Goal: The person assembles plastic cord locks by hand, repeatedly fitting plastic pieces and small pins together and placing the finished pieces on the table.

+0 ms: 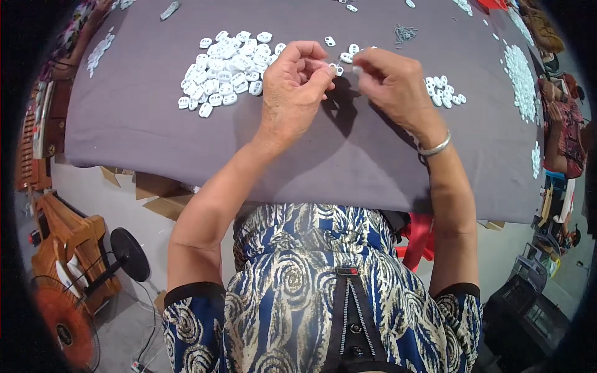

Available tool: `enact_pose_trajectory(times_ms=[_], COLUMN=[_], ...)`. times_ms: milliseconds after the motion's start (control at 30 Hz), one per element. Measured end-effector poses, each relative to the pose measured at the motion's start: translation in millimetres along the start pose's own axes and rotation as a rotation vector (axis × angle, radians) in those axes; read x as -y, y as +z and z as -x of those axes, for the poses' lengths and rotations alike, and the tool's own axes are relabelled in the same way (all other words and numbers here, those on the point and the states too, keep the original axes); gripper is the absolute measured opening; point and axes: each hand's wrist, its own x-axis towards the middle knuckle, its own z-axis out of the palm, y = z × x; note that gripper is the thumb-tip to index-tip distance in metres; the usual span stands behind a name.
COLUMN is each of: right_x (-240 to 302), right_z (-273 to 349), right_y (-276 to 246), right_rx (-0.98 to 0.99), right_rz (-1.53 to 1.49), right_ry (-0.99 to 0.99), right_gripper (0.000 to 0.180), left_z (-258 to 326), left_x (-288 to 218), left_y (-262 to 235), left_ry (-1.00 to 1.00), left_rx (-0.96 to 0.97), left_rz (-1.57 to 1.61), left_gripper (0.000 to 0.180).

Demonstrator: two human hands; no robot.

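Observation:
Above the grey cloth my left hand (293,88) is closed, its thumb and fingers pinching a small white two-hole cord lock (338,71). My right hand (390,79) hovers just to the right, fingers bent together and slightly blurred. A pale bit shows at its fingertips, too unclear to name. Left of my left hand lies a large heap of white oval two-hole pieces (214,73). A few loose white pieces (329,41) lie beyond my hands. Several smaller white pieces (445,92) are grouped to the right of my right hand.
Small thin grey metal parts (405,33) form a pile at the far side of the table (155,137). More white parts (520,81) spread along the right edge. Below on the left stand a fan (65,326) and wooden furniture (68,242); cardboard (165,193) sits under the table edge.

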Motion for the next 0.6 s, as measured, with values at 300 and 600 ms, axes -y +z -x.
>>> enact_pose_trajectory(times_ms=[300,600], right_x=[-1.8,-6.7], right_z=[-5.2,-5.7], right_y=[-7.3,-1.0], right_rx=[0.018,-0.011], right_rz=[-0.714,-0.891], right_ry=[0.487,0.409], right_gripper=[0.009,0.013], left_z=[2.4,4.0], left_x=[-3.5,-2.9], left_y=[1.9,4.9], left_ry=[-0.008,-0.004], left_rx=[0.022,0.027], left_rz=[0.027,-0.004], left_gripper=[0.023,0.021])
